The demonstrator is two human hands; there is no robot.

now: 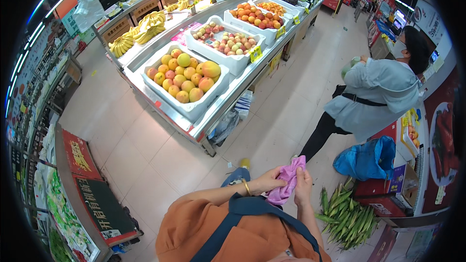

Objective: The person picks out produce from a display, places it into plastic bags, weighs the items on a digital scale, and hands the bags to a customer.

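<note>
A crumpled pink-purple cloth (285, 182) is between my two hands, in front of my orange top and dark blue apron straps. My left hand (271, 180), with a gold bangle at the wrist, pinches its left side between thumb and fingers. My right hand (303, 185) grips its right side, thumb on top. Part of the cloth hangs down between the hands. Ahead, a white foam crate of mangoes (185, 76) rests on a metal-edged display stand (198, 131), beside crates of plums (233, 43) and apricots (256, 16).
A person (375, 80) in a pale top and mask stands at right, holding a green item. Near my right lie a pile of corn cobs (346, 214) and a blue bag (364, 158). Bananas (145, 31) lie behind the crates. A vegetable shelf (69, 203) runs along the left.
</note>
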